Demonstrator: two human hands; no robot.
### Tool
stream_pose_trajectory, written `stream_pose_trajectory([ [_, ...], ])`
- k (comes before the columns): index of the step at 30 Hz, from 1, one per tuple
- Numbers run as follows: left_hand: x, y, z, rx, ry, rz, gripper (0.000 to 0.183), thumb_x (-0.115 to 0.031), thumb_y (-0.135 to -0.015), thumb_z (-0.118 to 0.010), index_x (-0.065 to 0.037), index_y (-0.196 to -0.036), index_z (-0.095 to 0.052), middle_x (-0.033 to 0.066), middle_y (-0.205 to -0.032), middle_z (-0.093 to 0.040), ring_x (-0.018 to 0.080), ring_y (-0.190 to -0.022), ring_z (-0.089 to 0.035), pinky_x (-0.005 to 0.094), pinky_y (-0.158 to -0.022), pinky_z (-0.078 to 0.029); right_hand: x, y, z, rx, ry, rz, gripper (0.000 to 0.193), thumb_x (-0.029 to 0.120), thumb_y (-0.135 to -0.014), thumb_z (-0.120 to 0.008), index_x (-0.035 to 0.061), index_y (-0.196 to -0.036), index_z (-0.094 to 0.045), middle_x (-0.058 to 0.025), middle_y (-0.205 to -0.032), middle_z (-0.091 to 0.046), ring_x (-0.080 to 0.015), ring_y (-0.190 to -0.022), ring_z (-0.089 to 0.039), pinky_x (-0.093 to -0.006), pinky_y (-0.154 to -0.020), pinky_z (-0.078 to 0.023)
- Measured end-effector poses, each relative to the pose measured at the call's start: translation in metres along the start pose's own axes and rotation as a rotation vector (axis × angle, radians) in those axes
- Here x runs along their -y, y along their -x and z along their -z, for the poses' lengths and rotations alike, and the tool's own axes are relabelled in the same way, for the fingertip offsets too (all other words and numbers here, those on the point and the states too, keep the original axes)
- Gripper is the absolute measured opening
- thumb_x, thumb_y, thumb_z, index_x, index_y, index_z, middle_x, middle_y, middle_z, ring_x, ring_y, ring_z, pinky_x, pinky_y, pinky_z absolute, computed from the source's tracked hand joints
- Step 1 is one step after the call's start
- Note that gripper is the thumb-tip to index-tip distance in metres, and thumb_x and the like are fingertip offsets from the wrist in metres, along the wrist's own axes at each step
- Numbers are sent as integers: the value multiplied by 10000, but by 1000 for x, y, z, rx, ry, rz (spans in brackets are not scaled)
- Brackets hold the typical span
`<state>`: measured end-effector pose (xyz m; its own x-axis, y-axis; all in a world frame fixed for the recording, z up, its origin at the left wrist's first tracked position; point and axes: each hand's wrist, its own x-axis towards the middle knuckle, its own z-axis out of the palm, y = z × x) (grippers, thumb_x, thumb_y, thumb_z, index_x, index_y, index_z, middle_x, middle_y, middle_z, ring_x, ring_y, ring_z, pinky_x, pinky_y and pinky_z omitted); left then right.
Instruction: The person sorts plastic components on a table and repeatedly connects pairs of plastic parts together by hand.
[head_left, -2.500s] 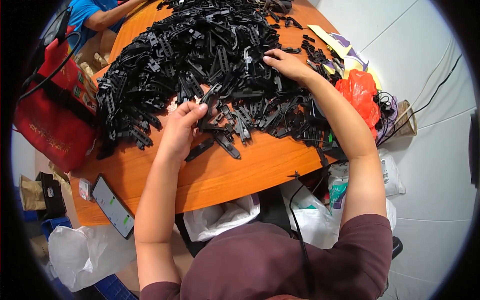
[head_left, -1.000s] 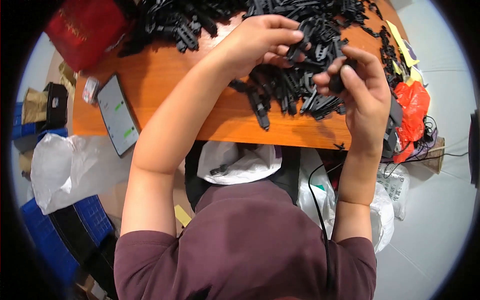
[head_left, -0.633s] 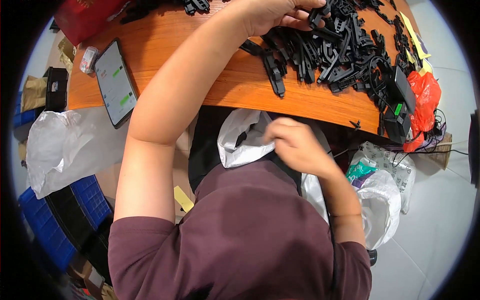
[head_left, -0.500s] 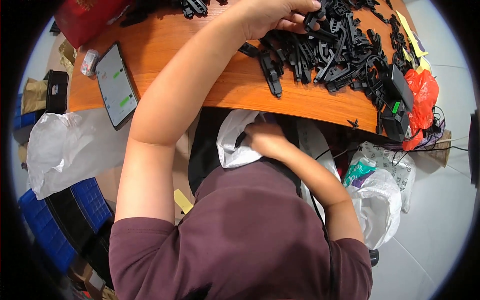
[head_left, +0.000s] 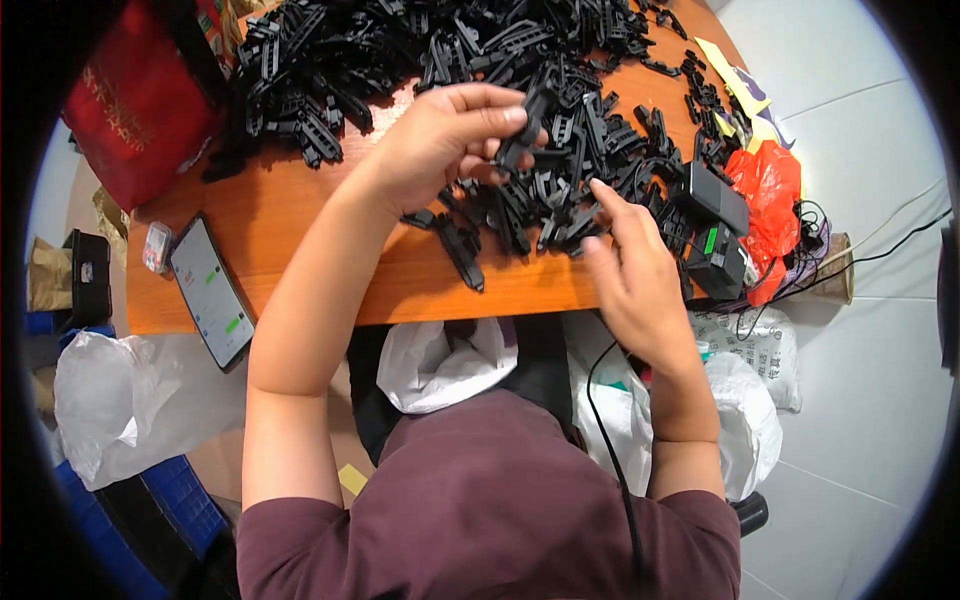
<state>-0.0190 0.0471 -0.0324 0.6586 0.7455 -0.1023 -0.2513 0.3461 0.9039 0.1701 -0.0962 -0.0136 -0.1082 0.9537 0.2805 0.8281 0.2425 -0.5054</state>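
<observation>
Between the thumb and fingers of my left hand [head_left: 432, 140] is a black plastic part [head_left: 527, 125], held tilted above the table. My right hand [head_left: 637, 285] reaches over the table's front edge with thumb and fingers apart, and nothing shows in it. Its fingertips are at the near side of a heap of similar black plastic parts [head_left: 575, 150]. One long black part [head_left: 460, 252] lies loose at the heap's near left. Open in my lap is a white woven bag [head_left: 440, 372], whose bottom is hidden from view.
A larger pile of black parts [head_left: 300, 75] covers the back of the wooden table [head_left: 300, 205]. On the left are a phone [head_left: 213, 290] and a red bag [head_left: 140, 105]. Black boxes [head_left: 715, 260] with cables stand at right beside a red plastic bag [head_left: 768, 215].
My right hand has come out of the white bag and up over the table. The black part stays in my left hand. The view now takes in more of the tabletop.
</observation>
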Motion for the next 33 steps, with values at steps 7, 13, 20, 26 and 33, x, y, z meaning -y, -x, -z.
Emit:
stream_pose_trajectory([
  [7,3,3,-14,86,15,63,284,-179,-876,-593,-23,-1107,-543,96,-963,-655,112,-743,-645,191,-559,-516,1,-17,-4,-292,-1178,-64,347,55,-833,-633,-47,-1140,-507,-140,-1013,-610,-183,-897,-609,-297,-817,-483],
  [13,1,12,-19,82,10,33,305,-159,-867,-604,-36,-1139,-543,92,-994,-651,125,-805,-641,210,-648,-516,6,-34,-22,-353,-1558,-117,241,27,-785,-678,18,-1007,-584,-81,-908,-586,-124,-640,-565,-209,-503,-477],
  [20,7,15,-28,48,-55,-347,242,-41,-869,-570,-3,-1105,-535,140,-1092,-620,173,-973,-603,298,-846,-492,13,-32,-33,-355,-1594,-234,162,-36,-806,-621,3,-955,-571,-141,-1015,-600,-229,-821,-649,-278,-632,-595],
  [26,18,18,-33,133,-83,-658,135,16,-880,-531,-4,-982,-444,230,-1119,-573,210,-1021,-580,337,-884,-486,22,-31,-46,-652,-1099,26,186,-58,-772,-662,2,-935,-598,-92,-1039,-538,-129,-863,-573,-235,-736,-526],
  [33,23,27,-41,112,-178,-936,248,56,-824,-578,7,-1006,-417,285,-1174,-516,273,-1082,-558,372,-897,-469,26,-28,-46,-709,-767,178,183,-46,-740,-700,18,-882,-603,-106,-979,-575,-138,-814,-590,-228,-702,-509],
])
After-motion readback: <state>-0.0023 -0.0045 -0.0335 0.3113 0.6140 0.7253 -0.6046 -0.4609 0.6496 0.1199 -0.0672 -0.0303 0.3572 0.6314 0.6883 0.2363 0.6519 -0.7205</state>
